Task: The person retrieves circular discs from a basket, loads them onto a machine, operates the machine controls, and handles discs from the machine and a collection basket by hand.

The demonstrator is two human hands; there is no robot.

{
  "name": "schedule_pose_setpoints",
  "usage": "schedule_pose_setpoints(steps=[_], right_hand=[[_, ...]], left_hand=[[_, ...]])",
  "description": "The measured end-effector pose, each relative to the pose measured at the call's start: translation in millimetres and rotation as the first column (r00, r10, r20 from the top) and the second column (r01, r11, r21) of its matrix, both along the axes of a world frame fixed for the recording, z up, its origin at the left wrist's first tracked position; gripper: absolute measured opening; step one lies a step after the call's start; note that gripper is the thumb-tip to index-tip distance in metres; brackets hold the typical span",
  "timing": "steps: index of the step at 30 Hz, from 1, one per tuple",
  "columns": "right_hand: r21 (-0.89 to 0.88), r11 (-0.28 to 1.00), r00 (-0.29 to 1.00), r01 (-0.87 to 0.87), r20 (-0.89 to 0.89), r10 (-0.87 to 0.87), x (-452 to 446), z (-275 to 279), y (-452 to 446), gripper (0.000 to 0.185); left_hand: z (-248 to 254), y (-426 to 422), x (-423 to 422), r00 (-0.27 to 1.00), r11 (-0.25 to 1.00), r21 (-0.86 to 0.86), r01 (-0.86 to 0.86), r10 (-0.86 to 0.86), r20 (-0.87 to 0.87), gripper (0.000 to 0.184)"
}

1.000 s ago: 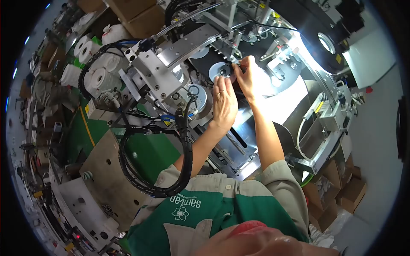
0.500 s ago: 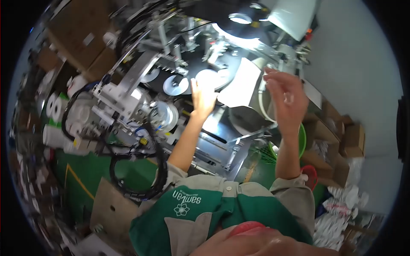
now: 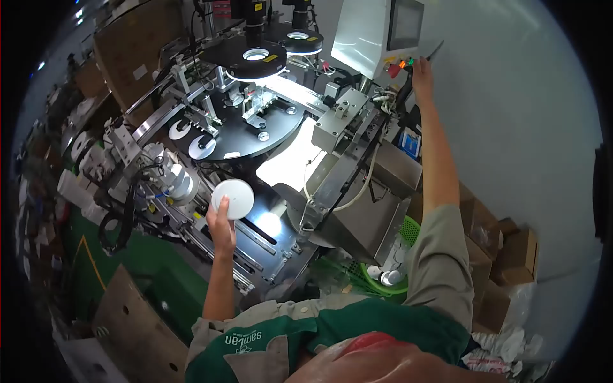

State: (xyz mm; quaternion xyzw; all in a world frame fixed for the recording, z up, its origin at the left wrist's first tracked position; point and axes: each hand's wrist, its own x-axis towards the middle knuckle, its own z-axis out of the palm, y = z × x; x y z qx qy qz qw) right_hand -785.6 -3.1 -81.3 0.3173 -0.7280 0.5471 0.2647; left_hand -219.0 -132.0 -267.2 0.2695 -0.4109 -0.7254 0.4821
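Note:
My left hand [image 3: 221, 228] grips a round white disc [image 3: 234, 197] at its lower left edge, thumb across its face. It is held above the metal machine bed, in front of the dark turntable [image 3: 255, 143]. On the turntable's left rim lie two white discs [image 3: 202, 147]. My right hand [image 3: 422, 76] is stretched out at the far right, at a control box with red and green buttons [image 3: 397, 67] below a screen [image 3: 405, 25]. Its fingertips are partly hidden, so their grip is unclear. A thin dark pointed shape beside them cannot be made out.
Ring lamps [image 3: 256, 56] hang over the turntable. A metal chute [image 3: 367, 223] slopes towards a green basket [image 3: 408, 231] with white discs inside. Cardboard boxes [image 3: 514, 255] stand at the right. A tan board [image 3: 131, 313] is at the lower left.
My left hand has drawn back from the turntable towards me and now holds the white disc plainly in view. My right hand has reached forward to the buttons. The camera view has shifted.

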Motion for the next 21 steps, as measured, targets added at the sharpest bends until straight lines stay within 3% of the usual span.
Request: schedule_pose_setpoints(steps=[1, 3, 4, 5, 6, 7, 9, 10, 11, 12, 13, 16, 18, 21], right_hand=[[0.022, 0.998, 0.996, -0.057, 0.074, 0.055, 4, -1, 0, 0.05], [0.077, 0.996, 0.999, -0.039, 0.001, 0.039, -22, -9, -4, 0.047], [0.12, 0.989, 0.988, -0.086, -0.117, 0.1, -4, -2, 7, 0.044], [0.306, 0.949, 0.914, -0.07, -0.362, 0.184, -78, -25, 9, 0.041], [0.309, 0.93, 0.914, -0.198, -0.285, 0.289, -89, -26, 16, 0.046], [-0.049, 0.882, 0.866, -0.468, 0.173, 0.469, -74, -21, 5, 0.042], [-0.341, 0.861, 0.739, -0.377, 0.449, 0.502, -156, -45, -14, 0.041], [-0.178, 0.858, 0.781, -0.482, 0.356, 0.513, -146, -42, -9, 0.042], [-0.192, 0.848, 0.787, -0.493, 0.317, 0.529, -135, -42, -4, 0.044], [-0.171, 0.845, 0.81, -0.507, 0.243, 0.534, -124, -37, 0, 0.038], [-0.177, 0.788, 0.733, -0.59, 0.292, 0.614, -129, -35, 5, 0.043], [-0.111, 0.837, 0.745, -0.536, 0.404, 0.53, -60, -3, 17, 0.054], [-0.063, 0.838, 0.732, -0.542, 0.454, 0.507, -7, 17, 10, 0.057], [0.032, 0.835, 0.78, -0.55, 0.378, 0.499, 1, 16, 8, 0.058]], left_hand=[[-9, 14, 16, 0.999, 0.996, 0.087, -0.036, 0.039, -0.023, 0.037], [-22, 40, 50, 0.988, 0.936, 0.349, -0.055, 0.102, -0.117, 0.037], [-33, 49, 72, 0.988, 0.882, 0.465, -0.078, 0.131, -0.082, 0.036], [-45, 62, 94, 0.985, 0.858, 0.509, -0.068, 0.138, -0.1, 0.036], [-54, 78, 113, 0.979, 0.821, 0.56, -0.113, 0.189, -0.079, 0.035], [-59, 94, 130, 0.969, 0.778, 0.608, -0.16, 0.242, -0.056, 0.034], [-57, 130, 154, 0.941, 0.694, 0.687, -0.216, 0.337, -0.044, 0.035], [-59, 145, 160, 0.919, 0.677, 0.7, -0.226, 0.386, -0.077, 0.036], [-63, 155, 163, 0.903, 0.674, 0.707, -0.212, 0.412, -0.122, 0.038], [-68, 161, 167, 0.83, 0.654, 0.756, -0.035, 0.44, -0.342, 0.045], [-63, 165, 165, 0.82, 0.699, 0.715, -0.01, 0.415, -0.395, 0.046], [-39, 170, 155, 0.775, 0.792, 0.607, 0.062, 0.345, -0.53, 0.054], [-25, 164, 155, 0.808, 0.83, 0.554, 0.055, 0.289, -0.513, 0.057], [-25, 145, 156, 0.843, 0.831, 0.553, 0.062, 0.253, -0.475, 0.066]])
